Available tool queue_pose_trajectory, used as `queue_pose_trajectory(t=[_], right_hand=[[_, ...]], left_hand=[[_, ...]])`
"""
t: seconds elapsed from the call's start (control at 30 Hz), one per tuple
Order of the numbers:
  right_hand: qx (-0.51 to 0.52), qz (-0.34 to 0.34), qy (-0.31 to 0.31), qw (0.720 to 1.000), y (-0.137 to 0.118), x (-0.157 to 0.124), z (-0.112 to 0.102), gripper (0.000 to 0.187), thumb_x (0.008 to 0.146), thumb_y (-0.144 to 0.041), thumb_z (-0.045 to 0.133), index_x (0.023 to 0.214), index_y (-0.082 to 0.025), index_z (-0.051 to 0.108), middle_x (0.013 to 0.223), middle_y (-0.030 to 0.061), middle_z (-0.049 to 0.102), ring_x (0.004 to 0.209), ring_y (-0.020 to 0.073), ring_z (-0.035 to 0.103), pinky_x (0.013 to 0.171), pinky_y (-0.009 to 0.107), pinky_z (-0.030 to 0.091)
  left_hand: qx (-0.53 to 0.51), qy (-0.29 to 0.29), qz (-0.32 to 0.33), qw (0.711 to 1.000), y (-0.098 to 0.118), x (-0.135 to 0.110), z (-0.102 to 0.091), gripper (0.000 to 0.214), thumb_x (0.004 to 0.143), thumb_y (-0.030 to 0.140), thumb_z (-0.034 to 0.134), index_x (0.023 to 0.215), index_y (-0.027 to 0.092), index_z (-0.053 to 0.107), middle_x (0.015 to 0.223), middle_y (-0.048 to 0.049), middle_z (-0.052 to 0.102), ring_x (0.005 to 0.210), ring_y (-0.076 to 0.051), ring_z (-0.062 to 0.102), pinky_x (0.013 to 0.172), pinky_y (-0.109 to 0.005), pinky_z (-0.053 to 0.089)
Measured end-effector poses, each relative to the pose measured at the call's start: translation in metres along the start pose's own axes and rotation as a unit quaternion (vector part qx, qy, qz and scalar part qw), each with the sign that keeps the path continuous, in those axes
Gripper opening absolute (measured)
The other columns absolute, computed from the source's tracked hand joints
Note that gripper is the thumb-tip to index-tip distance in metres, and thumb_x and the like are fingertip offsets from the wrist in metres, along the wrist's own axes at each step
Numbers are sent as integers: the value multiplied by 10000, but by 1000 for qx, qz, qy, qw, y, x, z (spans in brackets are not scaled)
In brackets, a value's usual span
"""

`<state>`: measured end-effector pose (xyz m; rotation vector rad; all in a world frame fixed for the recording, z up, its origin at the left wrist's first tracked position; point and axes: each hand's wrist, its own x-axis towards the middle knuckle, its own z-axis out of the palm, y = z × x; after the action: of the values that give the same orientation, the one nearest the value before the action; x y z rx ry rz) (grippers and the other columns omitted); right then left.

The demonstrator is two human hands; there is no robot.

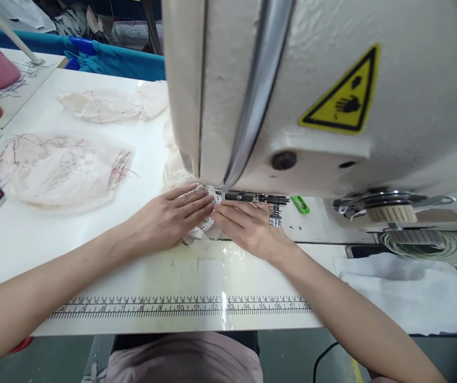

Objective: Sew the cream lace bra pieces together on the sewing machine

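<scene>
White lace fabric point(207, 223) lies on the sewing machine's bed, partly under the machine head point(228, 106). My left hand point(174, 215) rests flat on the lace, fingers stretched out and pointing toward the needle area. From the other side, my right hand point(248, 226) has bent fingers closed at the lace edge, close to the left fingertips. Its thumb is hidden, and the machine's lower parts cover some of the hand. More of the pale fabric point(174, 165) extends behind the left hand. The needle tip cannot be made out.
Sheer pale pieces with reddish threads point(64, 170) lie at left, with another sheer piece point(108, 105) behind. A green thread snipper point(300, 205) sits right of the needle area. White cloth point(404, 292) lies at right. A printed ruler point(180, 307) runs along the front edge.
</scene>
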<state>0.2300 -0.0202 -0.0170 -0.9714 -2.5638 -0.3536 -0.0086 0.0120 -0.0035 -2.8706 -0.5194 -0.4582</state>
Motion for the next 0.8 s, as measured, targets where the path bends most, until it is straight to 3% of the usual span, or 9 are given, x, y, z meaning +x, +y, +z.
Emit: queue_pose_trajectory(t=[0.1, 0.43, 0.6, 0.8], right_hand=[[-42, -33, 31, 998, -2, 2, 2, 266, 902, -42, 521, 1054, -224, 641, 1075, -44, 702, 1030, 105, 590, 852, 288, 453], [-44, -18, 45, 998, -9, 9, -2, 204, 901, -96, 559, 1056, -199, 644, 1026, -39, 716, 995, 109, 604, 685, 272, 415], [-33, -31, 60, 997, -8, 11, -3, 174, 882, -72, 567, 967, -192, 660, 1003, -38, 725, 998, 113, 612, 671, 257, 415], [-34, -19, 38, 999, -7, 9, -4, 164, 905, -102, 554, 983, -202, 657, 1050, -41, 721, 964, 102, 623, 721, 272, 443]], left_hand=[[2, -4, 8, 1000, -5, 1, -4, 415, 955, 103, 315, 1230, 55, 621, 1292, -107, 626, 1246, -224, 569, 1122, -371, 409], [-3, -4, -5, 1000, -8, 2, -4, 409, 923, 81, 351, 1234, 58, 615, 1278, -126, 638, 1244, -210, 570, 1119, -339, 417], [8, 4, -16, 1000, -4, 3, -2, 413, 914, 83, 346, 1221, 38, 619, 1264, -157, 639, 1217, -244, 592, 1089, -392, 455], [8, -8, -32, 999, 0, 3, -2, 410, 859, 96, 403, 1197, 12, 619, 1261, -194, 634, 1223, -286, 585, 1073, -423, 467]])
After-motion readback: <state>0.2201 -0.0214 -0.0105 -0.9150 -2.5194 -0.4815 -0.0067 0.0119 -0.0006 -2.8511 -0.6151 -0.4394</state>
